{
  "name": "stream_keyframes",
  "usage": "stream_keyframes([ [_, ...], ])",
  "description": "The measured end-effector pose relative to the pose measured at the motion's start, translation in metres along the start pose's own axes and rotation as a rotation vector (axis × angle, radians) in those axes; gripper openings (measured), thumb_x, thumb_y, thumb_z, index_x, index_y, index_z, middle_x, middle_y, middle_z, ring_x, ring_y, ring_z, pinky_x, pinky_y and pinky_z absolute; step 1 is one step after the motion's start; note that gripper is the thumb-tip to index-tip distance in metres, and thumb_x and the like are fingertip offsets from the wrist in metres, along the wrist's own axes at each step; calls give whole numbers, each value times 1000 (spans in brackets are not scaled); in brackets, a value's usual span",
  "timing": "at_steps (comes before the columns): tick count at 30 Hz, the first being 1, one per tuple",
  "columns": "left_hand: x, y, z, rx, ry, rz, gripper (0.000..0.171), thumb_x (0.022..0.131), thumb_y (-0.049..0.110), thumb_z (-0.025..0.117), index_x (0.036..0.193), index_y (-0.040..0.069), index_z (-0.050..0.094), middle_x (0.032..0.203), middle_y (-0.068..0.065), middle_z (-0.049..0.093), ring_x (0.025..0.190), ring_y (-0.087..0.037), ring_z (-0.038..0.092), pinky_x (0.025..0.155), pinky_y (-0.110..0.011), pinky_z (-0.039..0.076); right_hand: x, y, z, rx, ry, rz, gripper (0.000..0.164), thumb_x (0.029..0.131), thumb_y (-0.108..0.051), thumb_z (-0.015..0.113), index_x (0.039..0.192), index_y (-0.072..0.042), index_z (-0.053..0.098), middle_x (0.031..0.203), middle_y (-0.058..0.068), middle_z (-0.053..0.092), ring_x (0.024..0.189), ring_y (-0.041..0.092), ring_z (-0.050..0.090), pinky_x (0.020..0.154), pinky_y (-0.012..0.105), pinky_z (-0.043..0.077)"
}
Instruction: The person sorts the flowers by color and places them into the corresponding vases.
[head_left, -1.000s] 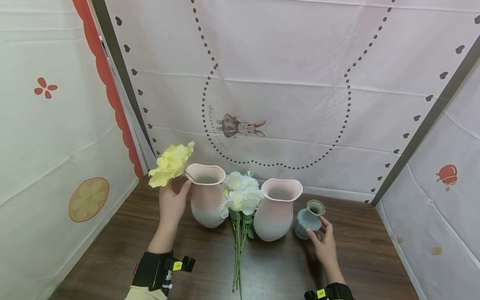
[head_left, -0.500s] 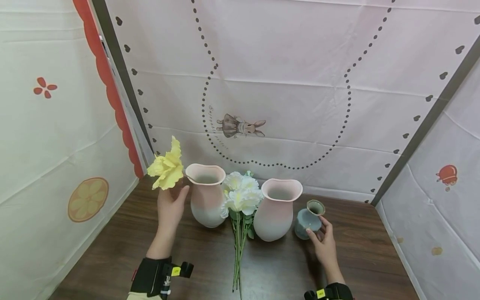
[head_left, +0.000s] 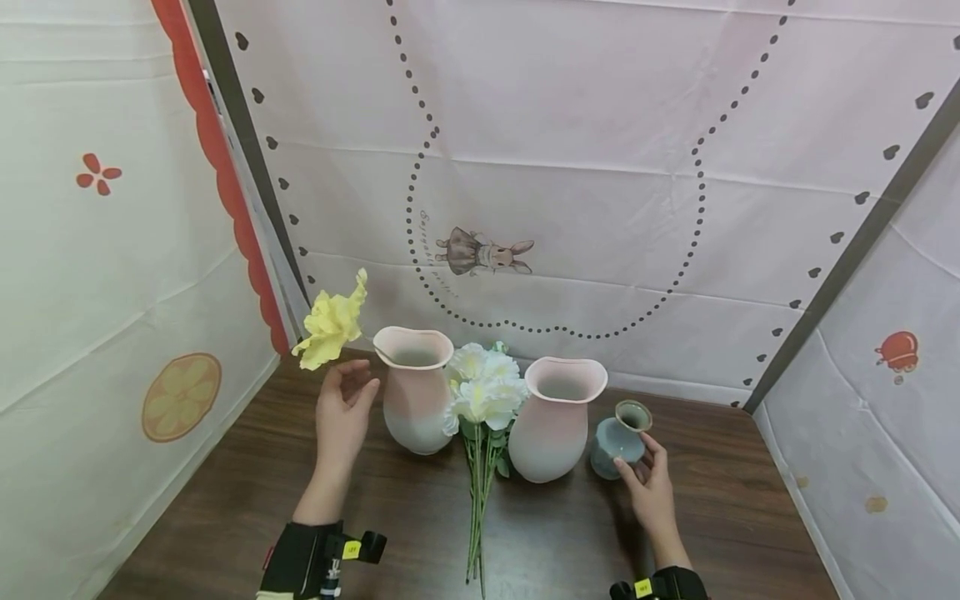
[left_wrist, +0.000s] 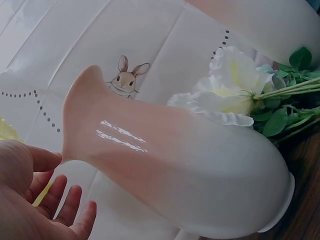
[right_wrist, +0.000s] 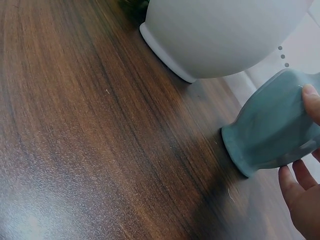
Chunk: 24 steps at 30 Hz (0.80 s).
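Note:
In the head view a yellow flower (head_left: 330, 327) leans out over the left rim of the left pink-and-white vase (head_left: 416, 392), its stem running inside. My left hand (head_left: 345, 408) is just below the bloom, fingers loosely bent and holding nothing. In the left wrist view the thumb tip (left_wrist: 50, 159) overlaps the vase's rim. At the right, my right hand (head_left: 648, 483) holds a small blue-green vase (head_left: 617, 450) between thumb and fingers. The right wrist view shows that vase (right_wrist: 280, 120) upright on its base, with the thumb on one side and fingertips on the other.
White artificial flowers (head_left: 487, 387) lie on the brown wooden table (head_left: 720, 500), stems toward me, between the left vase and a second pink-and-white vase (head_left: 553, 433). Printed cloth walls (head_left: 562, 167) stand close behind and at both sides.
The yellow flower has turned and tilted to the left of the vase mouth. My left hand has drawn down and away from the bloom, letting it go. My right hand stays on the small vase.

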<state>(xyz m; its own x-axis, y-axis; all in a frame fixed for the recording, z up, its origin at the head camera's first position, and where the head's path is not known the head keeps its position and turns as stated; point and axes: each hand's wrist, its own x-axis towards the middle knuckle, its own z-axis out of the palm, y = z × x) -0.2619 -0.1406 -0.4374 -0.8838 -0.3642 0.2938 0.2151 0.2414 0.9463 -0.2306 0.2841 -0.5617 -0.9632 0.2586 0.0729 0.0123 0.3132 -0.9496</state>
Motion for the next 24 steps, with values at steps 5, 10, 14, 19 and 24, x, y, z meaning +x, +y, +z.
stream_keyframes([
  [5, -3, -2, -1, -6, -7, -19, 32, 96, 2, 61, 126, -6, 54, 128, -22, 59, 119, -28, 57, 85, 2, 42, -1, -2, -1, 1, -8, 8, 70, 100, -17, 61, 155, -6, 20, 156, 29, 27, 145, 47, 30, 119, 58, 29],
  [10, -5, -6, 0, 9, -9, -36, 32, 96, 4, 62, 126, -5, 55, 127, -20, 61, 113, -18, 56, 84, 1, 43, -1, -2, -1, 6, -8, 7, 70, 100, -17, 61, 155, -6, 20, 156, 29, 27, 146, 47, 30, 119, 58, 29],
  [14, -7, -8, 0, 3, -13, -43, 32, 96, 4, 62, 126, -5, 55, 128, -20, 61, 113, -18, 56, 84, 1, 44, -1, -1, 0, 6, -3, 2, 70, 99, -16, 61, 155, -6, 21, 156, 29, 27, 145, 47, 30, 119, 57, 29],
  [19, -9, -10, -1, -1, -31, -49, 31, 96, 3, 61, 126, -5, 55, 130, -22, 60, 119, -27, 58, 84, 2, 44, -2, -2, 1, 1, -2, -2, 69, 100, -16, 61, 155, -6, 21, 156, 29, 27, 145, 47, 30, 118, 57, 29],
  [24, -11, -12, -2, 14, -63, -55, 28, 97, 4, 60, 124, -6, 56, 129, -24, 61, 121, -31, 59, 84, 2, 43, -4, -4, 0, -2, -5, 4, 69, 100, -16, 61, 155, -6, 20, 157, 28, 26, 146, 47, 29, 119, 58, 28],
])
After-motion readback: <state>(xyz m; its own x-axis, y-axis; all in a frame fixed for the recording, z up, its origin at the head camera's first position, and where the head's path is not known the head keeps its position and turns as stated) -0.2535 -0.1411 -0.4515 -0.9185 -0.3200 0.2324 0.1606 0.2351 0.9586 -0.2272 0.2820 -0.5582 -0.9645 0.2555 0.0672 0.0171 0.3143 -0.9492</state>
